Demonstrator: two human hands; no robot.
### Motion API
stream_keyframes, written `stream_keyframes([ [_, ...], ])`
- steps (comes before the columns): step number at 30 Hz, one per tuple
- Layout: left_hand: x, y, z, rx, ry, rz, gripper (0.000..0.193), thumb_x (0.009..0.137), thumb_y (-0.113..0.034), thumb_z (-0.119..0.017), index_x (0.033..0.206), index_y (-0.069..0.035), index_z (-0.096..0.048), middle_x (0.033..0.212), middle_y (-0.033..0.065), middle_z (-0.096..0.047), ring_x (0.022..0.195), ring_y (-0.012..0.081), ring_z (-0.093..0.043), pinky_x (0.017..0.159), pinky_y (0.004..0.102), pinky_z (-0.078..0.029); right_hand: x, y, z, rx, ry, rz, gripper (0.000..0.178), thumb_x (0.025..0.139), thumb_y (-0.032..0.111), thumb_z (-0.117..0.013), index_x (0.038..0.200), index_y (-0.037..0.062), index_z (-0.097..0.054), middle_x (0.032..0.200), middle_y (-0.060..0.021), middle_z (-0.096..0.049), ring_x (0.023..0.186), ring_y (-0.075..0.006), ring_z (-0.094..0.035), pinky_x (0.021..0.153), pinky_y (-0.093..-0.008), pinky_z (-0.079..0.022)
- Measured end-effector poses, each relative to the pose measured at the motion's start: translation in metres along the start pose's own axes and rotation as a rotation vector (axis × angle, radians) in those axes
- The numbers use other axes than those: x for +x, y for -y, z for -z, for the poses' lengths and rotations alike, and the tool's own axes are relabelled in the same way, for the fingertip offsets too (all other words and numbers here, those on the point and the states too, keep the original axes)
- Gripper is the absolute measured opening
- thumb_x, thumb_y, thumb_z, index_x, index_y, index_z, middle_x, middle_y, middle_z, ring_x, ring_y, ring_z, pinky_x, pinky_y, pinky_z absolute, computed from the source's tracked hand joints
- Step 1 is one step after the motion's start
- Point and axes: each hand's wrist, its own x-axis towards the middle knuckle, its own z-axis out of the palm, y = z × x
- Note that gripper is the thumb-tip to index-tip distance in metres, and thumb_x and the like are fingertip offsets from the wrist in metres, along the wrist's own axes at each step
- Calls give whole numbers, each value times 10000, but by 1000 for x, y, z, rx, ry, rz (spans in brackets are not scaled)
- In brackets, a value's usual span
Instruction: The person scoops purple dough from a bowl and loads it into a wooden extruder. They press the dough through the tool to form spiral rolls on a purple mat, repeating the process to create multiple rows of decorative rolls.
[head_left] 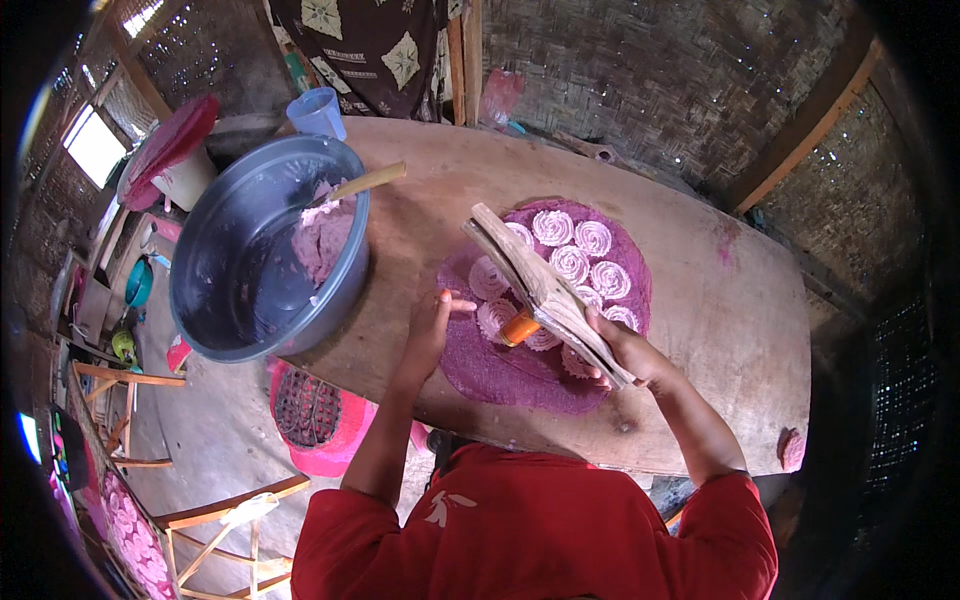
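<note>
My right hand (632, 350) is wrapped round one end of a wooden dough press (545, 290), two long boards with an orange cylinder (520, 328) beneath. The press slants over a round purple mat (500, 385). On that mat lie several pale pink dough swirls (570, 264), some partly hidden by the boards. At the mat's left edge, my left hand (432, 330) holds nothing, its fingers apart and pointing toward the swirls; whether it touches the mat I cannot tell.
On the table's (700, 300) left stands a large grey-blue basin (200, 310), with pinkish dough (325, 245) and a wooden-handled tool (370, 182) inside. Behind it is a blue plastic cup (317, 112). A pink stool (320, 410) and wooden frames (240, 500) stand below, left.
</note>
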Motion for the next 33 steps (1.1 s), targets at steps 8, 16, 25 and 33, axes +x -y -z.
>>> stream_keyframes([
  [8, -4, -3, 5, 82, -172, 34, 565, 1054, -401, -286, 1007, 20, -661, 1116, 168, -610, 1113, 284, -530, 1000, 394, -360, 3, -8, -4, 126, 136, 89, 657, 968, 669, -269, 1139, 88, -522, 641, -46, -510, 492, -114, -456, 418, -252, -390],
  [16, -15, 9, -4, 88, -30, 11, 372, 1035, -320, -390, 1050, -77, -671, 1080, 101, -646, 1104, 275, -504, 1012, 409, -317, 10, -31, 7, 10, -27, 20, 661, 979, 657, -256, 1028, 68, -550, 629, -19, -522, 456, -89, -472, 397, -223, -404],
  [25, -16, 15, -44, 299, 29, -72, 397, 997, -387, -455, 934, -155, -771, 1290, 41, -559, 1205, 323, -426, 1047, 452, -276, 9, -46, 9, 55, -54, 62, 627, 996, 625, -256, 1056, 73, -547, 634, -13, -522, 466, -80, -476, 399, -207, -401],
  [33, -11, 21, -60, 387, -5, -82, 351, 943, -402, -537, 932, -129, -758, 1379, 33, -515, 1214, 354, -418, 1037, 501, -282, -2, -39, 3, 147, -131, 106, 667, 950, 685, -341, 907, 59, -565, 597, -45, -542, 434, -130, -504, 394, -259, -400],
])
